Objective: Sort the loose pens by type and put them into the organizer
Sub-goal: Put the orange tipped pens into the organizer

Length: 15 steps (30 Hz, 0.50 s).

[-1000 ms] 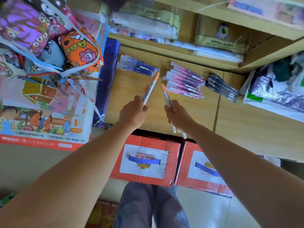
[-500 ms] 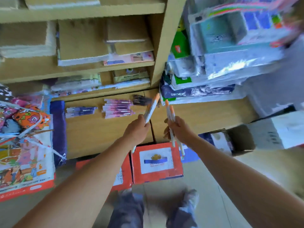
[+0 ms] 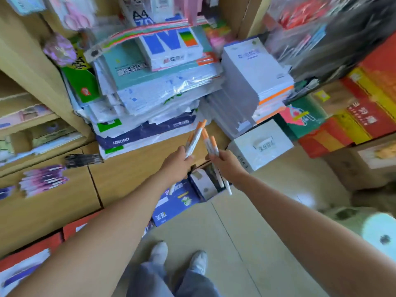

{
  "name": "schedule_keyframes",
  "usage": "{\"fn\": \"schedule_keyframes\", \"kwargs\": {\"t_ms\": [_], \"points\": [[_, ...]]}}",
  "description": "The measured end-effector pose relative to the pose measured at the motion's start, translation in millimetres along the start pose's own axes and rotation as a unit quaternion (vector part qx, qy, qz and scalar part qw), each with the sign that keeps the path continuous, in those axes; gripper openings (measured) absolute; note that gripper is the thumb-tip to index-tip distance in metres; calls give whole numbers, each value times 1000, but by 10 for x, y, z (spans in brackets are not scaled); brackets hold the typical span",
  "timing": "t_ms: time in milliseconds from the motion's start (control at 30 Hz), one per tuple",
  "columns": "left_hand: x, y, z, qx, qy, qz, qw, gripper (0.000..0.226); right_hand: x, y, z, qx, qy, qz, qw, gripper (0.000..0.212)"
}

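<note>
My left hand [image 3: 176, 162] grips white pens with orange caps [image 3: 196, 137], tips pointing up and away. My right hand [image 3: 226, 162] holds two more orange-capped pens [image 3: 211, 144], their white barrels sticking out below the fist. Both hands hover above the edge of the wooden counter [image 3: 128, 176]. On that counter at the far left lie a pile of pink-and-purple pens [image 3: 44, 180], a bundle of black pens [image 3: 82, 160] and, at the frame edge, some purple pens [image 3: 6, 192]. No organizer can be made out.
Stacks of paper reams and plastic-wrapped stationery [image 3: 154, 86] crowd the counter ahead. A white box [image 3: 260, 144] stands to the right, red and yellow cartons [image 3: 362, 116] beyond it. Blue boxes [image 3: 182, 198] and red boxes [image 3: 32, 254] sit under the counter. My feet stand on tiled floor [image 3: 246, 232].
The view has swung to the right: the sorted pen piles slid to the far left and the paper stacks came ahead. Both hands kept their orange-capped pens and moved right along the counter.
</note>
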<state>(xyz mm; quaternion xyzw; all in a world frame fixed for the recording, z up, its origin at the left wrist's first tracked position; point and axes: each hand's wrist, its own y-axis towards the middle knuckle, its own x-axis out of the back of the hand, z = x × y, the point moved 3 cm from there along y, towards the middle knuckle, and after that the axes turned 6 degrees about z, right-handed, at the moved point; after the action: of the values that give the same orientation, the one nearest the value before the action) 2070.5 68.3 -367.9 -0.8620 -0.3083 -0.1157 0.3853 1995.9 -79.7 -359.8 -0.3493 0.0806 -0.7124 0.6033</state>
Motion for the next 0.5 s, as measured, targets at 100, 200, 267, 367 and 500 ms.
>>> {"fn": "schedule_keyframes", "kwargs": {"t_ms": [100, 200, 267, 367, 500], "points": [[-279, 273, -555, -19, 20, 17, 999, 27, 556, 50, -205, -28, 24, -24, 999, 31], [-471, 545, -1061, -19, 36, 21, 999, 23, 1069, 187, -390, -46, 73, -54, 995, 24], [-563, 760, -1384, -27, 41, 26, 998, 22, 1447, 322, -487, -51, 107, -80, 990, 24], [-651, 1162, -1819, -48, 62, 29, 997, 36, 2025, 499, -518, -34, 155, -115, 981, 21], [-775, 1642, -2391, -49, 47, 53, 996, 30, 2777, 799, -544, -9, 197, -155, 968, 23]]}}
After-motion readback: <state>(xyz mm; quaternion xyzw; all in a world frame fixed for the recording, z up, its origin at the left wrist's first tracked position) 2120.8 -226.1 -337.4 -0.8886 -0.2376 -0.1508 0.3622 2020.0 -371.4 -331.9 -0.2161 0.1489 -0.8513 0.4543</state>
